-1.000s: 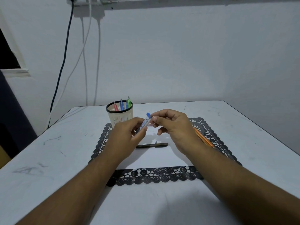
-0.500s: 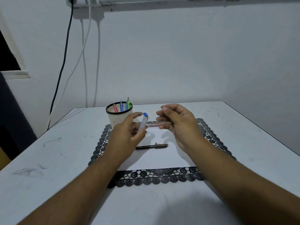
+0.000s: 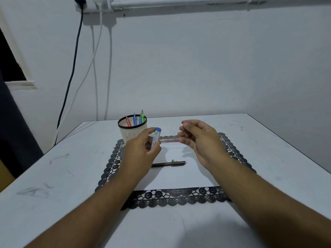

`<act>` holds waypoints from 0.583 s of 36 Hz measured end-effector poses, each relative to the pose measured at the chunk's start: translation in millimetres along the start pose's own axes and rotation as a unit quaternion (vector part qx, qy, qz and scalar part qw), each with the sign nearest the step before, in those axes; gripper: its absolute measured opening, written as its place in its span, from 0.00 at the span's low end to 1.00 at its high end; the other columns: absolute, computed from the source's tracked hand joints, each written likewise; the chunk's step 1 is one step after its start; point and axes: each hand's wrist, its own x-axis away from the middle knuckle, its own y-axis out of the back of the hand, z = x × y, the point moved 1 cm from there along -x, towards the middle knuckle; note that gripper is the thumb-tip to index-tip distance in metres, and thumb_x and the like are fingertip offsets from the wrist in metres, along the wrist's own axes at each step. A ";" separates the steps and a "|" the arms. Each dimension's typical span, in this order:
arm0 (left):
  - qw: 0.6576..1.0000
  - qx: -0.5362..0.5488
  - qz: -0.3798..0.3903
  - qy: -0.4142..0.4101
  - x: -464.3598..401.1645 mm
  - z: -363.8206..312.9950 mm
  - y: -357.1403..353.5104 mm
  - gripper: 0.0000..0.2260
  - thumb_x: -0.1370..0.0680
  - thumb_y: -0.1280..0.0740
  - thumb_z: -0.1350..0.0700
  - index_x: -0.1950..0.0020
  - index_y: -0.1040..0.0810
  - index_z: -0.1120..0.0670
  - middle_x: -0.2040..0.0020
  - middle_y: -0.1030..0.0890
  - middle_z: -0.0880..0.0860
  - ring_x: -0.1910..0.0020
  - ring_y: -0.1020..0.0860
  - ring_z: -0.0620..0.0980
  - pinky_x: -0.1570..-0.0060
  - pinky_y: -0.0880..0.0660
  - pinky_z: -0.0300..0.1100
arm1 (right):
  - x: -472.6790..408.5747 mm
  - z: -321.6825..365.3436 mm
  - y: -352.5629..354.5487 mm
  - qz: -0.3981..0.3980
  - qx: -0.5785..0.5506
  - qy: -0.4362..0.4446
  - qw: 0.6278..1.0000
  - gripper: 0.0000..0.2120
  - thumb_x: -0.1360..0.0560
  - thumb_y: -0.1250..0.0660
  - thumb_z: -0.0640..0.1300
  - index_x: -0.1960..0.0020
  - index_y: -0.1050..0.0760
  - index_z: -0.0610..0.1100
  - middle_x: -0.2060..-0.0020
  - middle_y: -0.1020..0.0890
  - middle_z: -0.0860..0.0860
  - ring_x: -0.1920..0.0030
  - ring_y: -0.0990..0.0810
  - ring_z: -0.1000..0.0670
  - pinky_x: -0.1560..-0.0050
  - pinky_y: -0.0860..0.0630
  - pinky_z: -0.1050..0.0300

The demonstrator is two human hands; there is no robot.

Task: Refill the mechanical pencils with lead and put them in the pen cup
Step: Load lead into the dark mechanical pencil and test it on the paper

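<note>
The left hand point(image 3: 141, 151) pinches the blue-capped lead tube point(image 3: 155, 138) while the right hand point(image 3: 198, 138) holds a clear pencil point(image 3: 168, 140) above the counter point(image 3: 71, 158) (light, slick, brittle-leaded; best taken mid-barrel), near the pen cup point(image 3: 132, 130).

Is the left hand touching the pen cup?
Cannot tell. In the head view the left hand, holding the lead tube, overlaps the pen cup; no gap or contact shows plainly.

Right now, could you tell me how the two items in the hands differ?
The blue-capped lead tube stands nearly upright, pinched in the left hand; the red-marked clear pencil lies level, held at one end by the right hand. The tube looks stubbier, the pencil slimmer. Both are held above the lace-edged mat.
</note>
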 end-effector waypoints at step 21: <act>0.891 -0.390 0.219 -0.076 -86.2 8.5 -68.5 0.09 0.19 0.37 0.59 0.42 0.19 0.57 0.47 0.28 0.52 0.52 0.24 0.54 0.54 0.26 0.47 | -17.6 12.6 27.4 -0.074 0.039 0.022 0.996 0.04 0.21 0.30 0.34 0.49 0.17 0.37 0.60 0.20 0.44 0.63 0.18 0.49 0.60 0.16 0.56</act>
